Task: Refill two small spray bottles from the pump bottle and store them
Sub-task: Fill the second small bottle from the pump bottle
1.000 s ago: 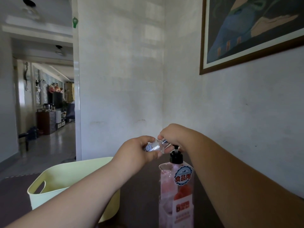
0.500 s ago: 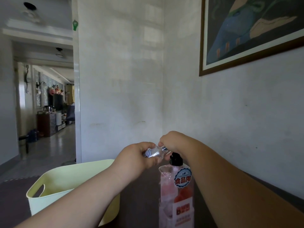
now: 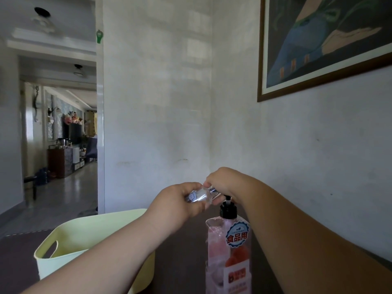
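Refilling seems to be the step in hand, and I judge the task to be not yet at its middle, though this is only my reading. The left hand is wrapped around a small clear spray bottle, fingers curled firmly on its body. It holds the bottle in the air, tipped almost flat, with the neck end turned toward the top of the pump bottle. The right hand is curled down over the pump head and hides it, so only the thin stem shows under the palm; its fingertips also touch the neck of the small bottle. The pump bottle stands upright on the dark table, close to the wall, and looks well filled with pink liquid. How much liquid is inside the small bottle I cannot tell, because it is clear and half covered. A second spray bottle is nowhere visible to me. The pale yellow basket waits just beside the pump bottle, probably for storing, but the forearm hides most of its inside. So what remains is finishing this fill, closing the bottle, the other bottle perhaps, and the storing.
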The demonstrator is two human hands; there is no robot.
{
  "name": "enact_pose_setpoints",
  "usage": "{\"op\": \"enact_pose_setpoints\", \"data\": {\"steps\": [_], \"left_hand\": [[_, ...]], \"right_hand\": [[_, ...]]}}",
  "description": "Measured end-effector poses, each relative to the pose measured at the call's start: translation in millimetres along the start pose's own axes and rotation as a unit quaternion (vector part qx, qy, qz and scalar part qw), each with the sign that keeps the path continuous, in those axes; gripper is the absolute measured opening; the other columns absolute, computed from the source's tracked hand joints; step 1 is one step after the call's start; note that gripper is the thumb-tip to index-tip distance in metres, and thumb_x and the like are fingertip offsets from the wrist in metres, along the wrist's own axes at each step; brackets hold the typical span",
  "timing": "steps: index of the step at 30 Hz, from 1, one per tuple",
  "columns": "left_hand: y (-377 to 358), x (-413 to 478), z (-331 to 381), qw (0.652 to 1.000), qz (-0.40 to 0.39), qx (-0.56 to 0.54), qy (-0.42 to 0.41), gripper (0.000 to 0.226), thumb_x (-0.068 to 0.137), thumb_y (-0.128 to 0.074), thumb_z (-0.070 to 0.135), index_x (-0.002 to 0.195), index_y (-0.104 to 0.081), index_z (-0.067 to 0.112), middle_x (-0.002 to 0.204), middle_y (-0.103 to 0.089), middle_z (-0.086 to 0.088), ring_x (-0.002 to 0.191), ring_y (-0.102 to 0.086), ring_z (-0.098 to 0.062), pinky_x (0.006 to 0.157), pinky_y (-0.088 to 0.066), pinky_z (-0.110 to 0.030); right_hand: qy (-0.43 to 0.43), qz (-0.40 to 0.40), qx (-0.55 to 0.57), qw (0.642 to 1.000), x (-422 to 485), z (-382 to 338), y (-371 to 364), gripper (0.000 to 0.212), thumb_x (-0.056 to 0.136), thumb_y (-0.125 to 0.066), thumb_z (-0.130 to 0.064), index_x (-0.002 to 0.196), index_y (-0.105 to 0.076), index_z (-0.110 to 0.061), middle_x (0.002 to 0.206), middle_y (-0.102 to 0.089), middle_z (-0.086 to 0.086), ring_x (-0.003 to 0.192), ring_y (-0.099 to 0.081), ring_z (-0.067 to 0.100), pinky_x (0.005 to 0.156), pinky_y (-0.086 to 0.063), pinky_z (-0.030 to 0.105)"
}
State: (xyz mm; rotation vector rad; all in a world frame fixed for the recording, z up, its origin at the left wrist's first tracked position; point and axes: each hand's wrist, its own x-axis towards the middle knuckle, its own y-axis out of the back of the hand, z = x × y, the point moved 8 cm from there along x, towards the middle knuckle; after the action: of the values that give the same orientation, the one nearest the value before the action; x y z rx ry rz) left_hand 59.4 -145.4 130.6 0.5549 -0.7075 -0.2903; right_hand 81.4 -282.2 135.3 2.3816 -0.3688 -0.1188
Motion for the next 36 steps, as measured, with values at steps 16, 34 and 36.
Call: {"op": "enact_pose_setpoints", "data": {"steps": [16,34,36], "left_hand": [[-8,-5,-7,1.0,0.004,0.02,0.016,0.011,0.078,-0.07,0.031,0.089,-0.066,0.034,0.085,-0.069,0.004,0.071,-0.055,-0.009,0.054,-0.036,-0.004],[-5,-2,1,0.998,-0.017,0.056,0.018,0.024,0.082,-0.065,0.029,0.105,-0.068,0.024,0.092,-0.07,-0.004,0.074,-0.055,-0.016,0.069,-0.043,-0.023],[-10,-4,0,0.998,-0.029,0.05,0.008,0.02,0.082,-0.065,0.029,0.101,-0.068,0.022,0.083,-0.067,-0.004,0.068,-0.05,-0.013,0.065,-0.039,-0.022]], "right_hand": [[0.024,0.024,0.029,0.999,4,7,-4,0.029,0.095,-0.046,-0.011,0.116,-0.06,0.003,0.096,-0.062,0.015,0.079,-0.061,0.026,0.086,-0.057,0.037],[0.012,0.013,0.011,1.0,6,5,-5,0.032,0.095,-0.043,-0.015,0.115,-0.062,0.002,0.101,-0.07,0.02,0.073,-0.064,0.027,0.078,-0.058,0.037],[0.017,0.018,0.006,1.0,8,10,-6,0.034,0.094,-0.045,-0.014,0.117,-0.061,0.005,0.114,-0.067,0.024,0.079,-0.063,0.027,0.087,-0.058,0.041]]}}
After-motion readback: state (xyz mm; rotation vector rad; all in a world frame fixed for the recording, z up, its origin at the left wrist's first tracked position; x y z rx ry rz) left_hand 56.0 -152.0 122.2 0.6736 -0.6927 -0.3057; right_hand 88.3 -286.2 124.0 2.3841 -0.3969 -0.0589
